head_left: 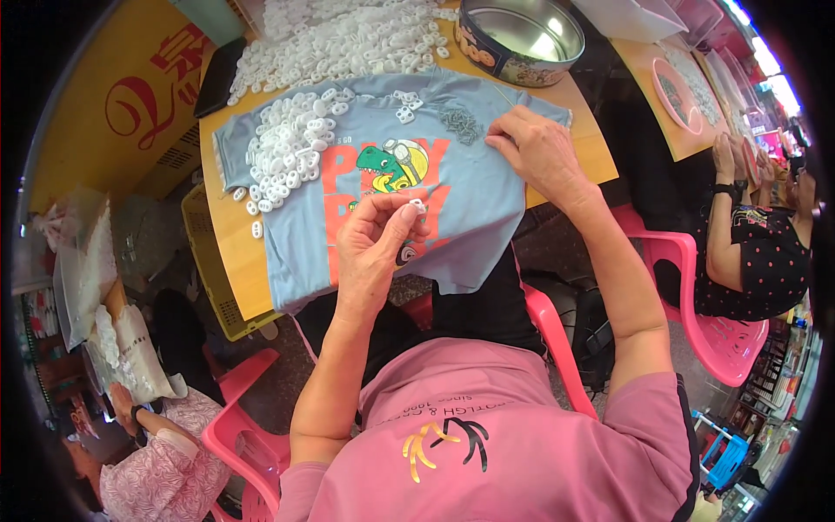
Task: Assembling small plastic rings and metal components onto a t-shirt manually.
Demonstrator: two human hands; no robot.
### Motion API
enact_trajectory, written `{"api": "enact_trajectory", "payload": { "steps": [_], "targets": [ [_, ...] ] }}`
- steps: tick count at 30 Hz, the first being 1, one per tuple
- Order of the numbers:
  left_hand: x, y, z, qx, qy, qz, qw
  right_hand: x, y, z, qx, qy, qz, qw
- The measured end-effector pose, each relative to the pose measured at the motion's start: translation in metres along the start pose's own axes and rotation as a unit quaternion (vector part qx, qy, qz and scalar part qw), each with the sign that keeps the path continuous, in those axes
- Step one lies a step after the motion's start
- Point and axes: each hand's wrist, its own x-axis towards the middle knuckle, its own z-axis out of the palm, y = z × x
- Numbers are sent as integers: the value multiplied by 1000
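Head view: hands (367, 248) (544, 155) curled, left pinching a white piece (418, 206) jutting rightward, axis unclear, right's hold indistinct.

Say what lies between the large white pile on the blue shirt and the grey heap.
In the head view, a small cluster of white pieces lies between the white pile and the grey heap, with the blue shirt showing around it.

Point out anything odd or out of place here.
A blue T-shirt is spread over the table like a mat, oddly for a garment, and sags past its near edge. One white piece lies apart from the main heap.
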Motion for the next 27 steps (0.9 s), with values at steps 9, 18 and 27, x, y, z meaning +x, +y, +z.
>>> {"api": "enact_trajectory", "payload": {
  "steps": [9, 18, 27],
  "targets": [
    [0, 0, -1, 13, -3, -1, 1000, 7, 9, 0, 1, -20, 13, 1000],
    [0, 1, -2, 0, -2, -8, 1000, 5, 14, -6, 379, -4, 174, 909],
    [1, 1, -3, -21, -8, -21, 1000, 3, 18, 1, 320, 28, 154, 934]
  ]
}}
